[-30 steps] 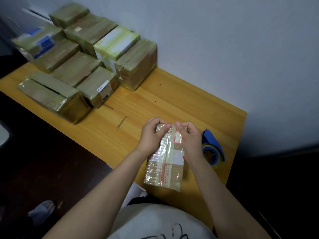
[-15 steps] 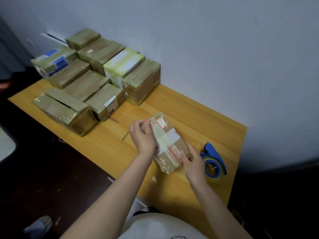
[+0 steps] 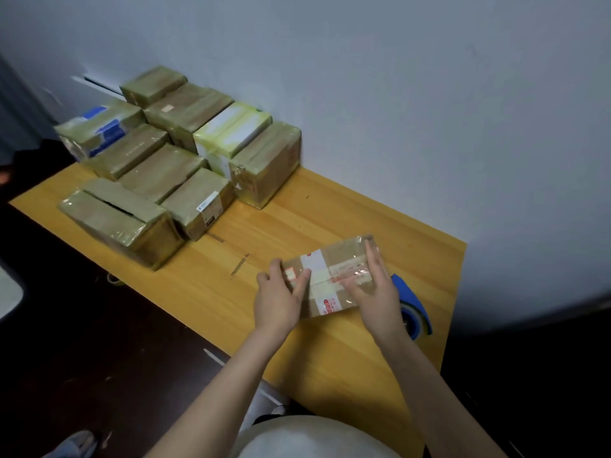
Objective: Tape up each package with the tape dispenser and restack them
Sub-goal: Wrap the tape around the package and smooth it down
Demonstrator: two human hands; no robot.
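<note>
Our left hand point(image 3: 277, 302) gripped the package point(image 3: 330, 269) lying lengthwise left-to-right; our right hand point(image 3: 377, 292) pressed flat on its right end.

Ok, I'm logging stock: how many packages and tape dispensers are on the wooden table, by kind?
Tape-wrapped cardboard packages grouped by the wall: 9
Brown taped cardboard package gripped by left hand, touched by right hand: 1
Blue tape dispenser: 1
Total: 11

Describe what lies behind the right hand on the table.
A blue tape dispenser; the right hand, resting on the package, covers its left part.
</note>
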